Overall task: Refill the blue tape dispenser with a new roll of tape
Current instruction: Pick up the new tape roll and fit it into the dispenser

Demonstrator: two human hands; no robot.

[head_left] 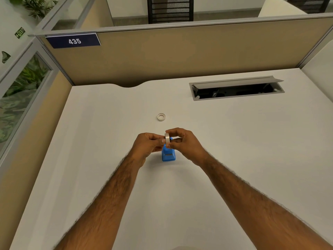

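Mid-task, by the look of it. Both hands meet over the dispenser (168, 153), which stands on the desk (108, 132) directly under the grip. The right hand (183, 143) is closed on the roll (167, 138), thumb below and fingers over the top, holding it upright on edge. The left hand (146, 146) is closed too, fingertips pinched up against the roll's left face; whether it is gripping the roll itself or picking at the loose tape end I cannot tell, too small.

Done, as I judge it: a roll is in hand and brought to the dispenser. Left: seat it in the cradle, thread the end to the cutter. The roll sits just above the blue body, not clearly down in it, and the hands hide the cradle, so what is in the dispenser is not readable.

Beyond the grip, well apart, a small ring (161, 117) lies flat on the desk, likely a spent core or a spare roll. Farther off to the right, the cable tray (236, 89) has its lid open, with dark cabling inside.
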